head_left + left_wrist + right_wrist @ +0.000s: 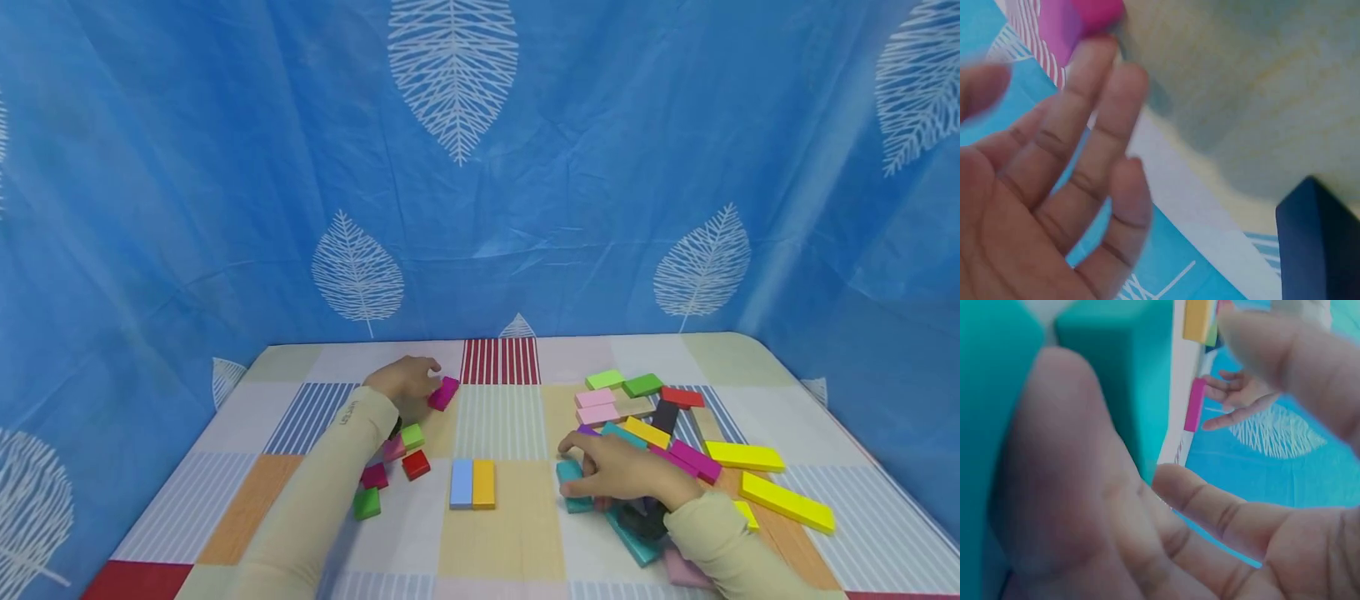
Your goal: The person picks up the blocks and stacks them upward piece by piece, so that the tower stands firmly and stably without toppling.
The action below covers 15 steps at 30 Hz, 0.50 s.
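Note:
My left hand (pixel 405 379) is at the back left of the table, fingers loosely extended, right beside a magenta block (pixel 444 394). In the left wrist view its fingertips (pixel 1130 81) come up close to that magenta block (pixel 1094 15), with the palm bare. On the right, my right hand (pixel 618 468) hovers low over a teal block (pixel 573 475), thumb and fingers spread apart. The right wrist view has its fingers (pixel 1063 437) between two teal surfaces, the thumb (pixel 1297 362) standing away from them. A light blue block (pixel 461 484) and an orange block (pixel 483 484) lie side by side between the hands.
Near the left forearm lie small red (pixel 416 464), lime (pixel 412 436) and green (pixel 367 503) blocks. Around the right hand spreads a pile with pink (pixel 597 414), red (pixel 682 397), magenta (pixel 696 461) and long yellow (pixel 787 502) blocks. A blue curtain (pixel 480 250) hangs behind the table.

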Motion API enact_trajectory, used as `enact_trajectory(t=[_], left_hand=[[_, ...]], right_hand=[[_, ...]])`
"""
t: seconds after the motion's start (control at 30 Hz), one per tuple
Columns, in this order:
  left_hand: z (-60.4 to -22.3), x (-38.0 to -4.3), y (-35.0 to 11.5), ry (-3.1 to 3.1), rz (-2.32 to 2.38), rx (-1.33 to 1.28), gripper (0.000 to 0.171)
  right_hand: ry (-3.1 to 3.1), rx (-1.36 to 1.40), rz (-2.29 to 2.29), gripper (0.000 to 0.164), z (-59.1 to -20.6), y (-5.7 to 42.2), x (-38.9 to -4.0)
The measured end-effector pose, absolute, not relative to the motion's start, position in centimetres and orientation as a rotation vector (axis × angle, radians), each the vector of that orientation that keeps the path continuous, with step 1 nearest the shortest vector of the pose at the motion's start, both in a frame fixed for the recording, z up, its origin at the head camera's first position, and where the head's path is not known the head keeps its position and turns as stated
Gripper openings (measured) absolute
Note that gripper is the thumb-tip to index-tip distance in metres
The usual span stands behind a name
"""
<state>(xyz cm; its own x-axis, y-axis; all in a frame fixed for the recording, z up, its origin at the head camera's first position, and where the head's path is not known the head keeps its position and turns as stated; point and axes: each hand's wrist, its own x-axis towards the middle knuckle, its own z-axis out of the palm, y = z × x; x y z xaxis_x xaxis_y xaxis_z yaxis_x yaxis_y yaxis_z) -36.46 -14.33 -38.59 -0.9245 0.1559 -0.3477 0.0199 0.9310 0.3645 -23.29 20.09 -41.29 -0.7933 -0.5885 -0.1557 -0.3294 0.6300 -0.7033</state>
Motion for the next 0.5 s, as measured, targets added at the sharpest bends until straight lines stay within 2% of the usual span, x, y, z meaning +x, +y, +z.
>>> enact_trajectory(t=[0.17,0.3,0.5], left_hand=[[-38.8,-36.6,-14.1,2.648,0.585,0.174,0.065],[-39.0,-36.7,-14.1,2.629,0.604,0.205,0.077],[-39.1,-36.6,-13.8,2.687,0.587,0.269,0.063]], right_hand=[[2.281,-0.833,-1.041,0.065,-41.7,21.7,-24.6],[2.287,-0.872,-1.031,0.063,-41.7,22.0,-24.8],[2.356,-0.775,-1.034,0.053,-41.4,21.3,-24.0]])
